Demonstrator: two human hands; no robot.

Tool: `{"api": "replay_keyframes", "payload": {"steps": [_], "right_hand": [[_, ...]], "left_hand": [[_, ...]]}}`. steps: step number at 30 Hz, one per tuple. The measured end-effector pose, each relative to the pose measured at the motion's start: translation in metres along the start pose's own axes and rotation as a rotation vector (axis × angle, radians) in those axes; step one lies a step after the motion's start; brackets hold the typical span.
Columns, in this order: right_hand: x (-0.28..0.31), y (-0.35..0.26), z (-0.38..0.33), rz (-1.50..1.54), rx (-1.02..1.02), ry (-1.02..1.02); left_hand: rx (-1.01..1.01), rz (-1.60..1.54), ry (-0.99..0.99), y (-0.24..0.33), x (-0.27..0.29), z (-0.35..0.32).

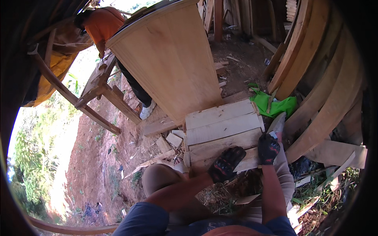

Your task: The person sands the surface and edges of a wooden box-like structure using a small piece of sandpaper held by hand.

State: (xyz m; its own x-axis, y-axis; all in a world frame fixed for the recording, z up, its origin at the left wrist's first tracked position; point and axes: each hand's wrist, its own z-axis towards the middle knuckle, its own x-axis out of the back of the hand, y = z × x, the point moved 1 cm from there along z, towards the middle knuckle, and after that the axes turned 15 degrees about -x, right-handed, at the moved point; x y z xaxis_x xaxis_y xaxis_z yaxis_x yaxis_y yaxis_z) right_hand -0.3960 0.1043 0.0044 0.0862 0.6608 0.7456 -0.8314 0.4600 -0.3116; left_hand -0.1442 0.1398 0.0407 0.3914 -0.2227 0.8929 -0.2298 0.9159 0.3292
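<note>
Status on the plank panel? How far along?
Done: four planks sit edge to edge as a flat plank panel. In hand: the gloved left hand presses flat on the nearest plank; the gloved right hand grips the panel's right edge, beside a grey object I cannot identify. Left: no fasteners or tools visible; offcuts lie loose alongside, so joining cannot be confirmed.

Left hand point(225, 163), black-gloved, pressed flat on low plank panel point(220, 129). Right hand point(269, 148), gloved too, closed round a grey tool point(277, 124) at panel's right edge. Big wooden board point(169, 59) leaned just beyond; green cloth point(275, 105) beside; a person in orange point(102, 23) farther back.
</note>
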Motion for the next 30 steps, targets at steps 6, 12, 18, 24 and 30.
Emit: {"api": "replay_keyframes", "payload": {"steps": [6,12,18,24,30], "right_hand": [[0.005,-0.001,0.003,0.037,0.044,0.029],[0.01,-0.001,0.0,0.052,0.022,-0.023],[0.006,0.001,-0.002,-0.021,-0.004,-0.123],[-0.007,0.004,0.001,-0.02,-0.001,-0.112],[-0.008,0.005,0.002,-0.006,-0.064,-0.237]], "left_hand": [[0.02,0.044,-0.017,0.003,0.0,0.003],[0.032,0.076,-0.044,0.007,-0.007,-0.002],[0.034,0.1,-0.02,0.009,-0.01,-0.004],[0.03,0.098,0.012,0.001,-0.012,-0.005],[0.023,0.147,-0.01,0.001,-0.014,-0.006]]}}
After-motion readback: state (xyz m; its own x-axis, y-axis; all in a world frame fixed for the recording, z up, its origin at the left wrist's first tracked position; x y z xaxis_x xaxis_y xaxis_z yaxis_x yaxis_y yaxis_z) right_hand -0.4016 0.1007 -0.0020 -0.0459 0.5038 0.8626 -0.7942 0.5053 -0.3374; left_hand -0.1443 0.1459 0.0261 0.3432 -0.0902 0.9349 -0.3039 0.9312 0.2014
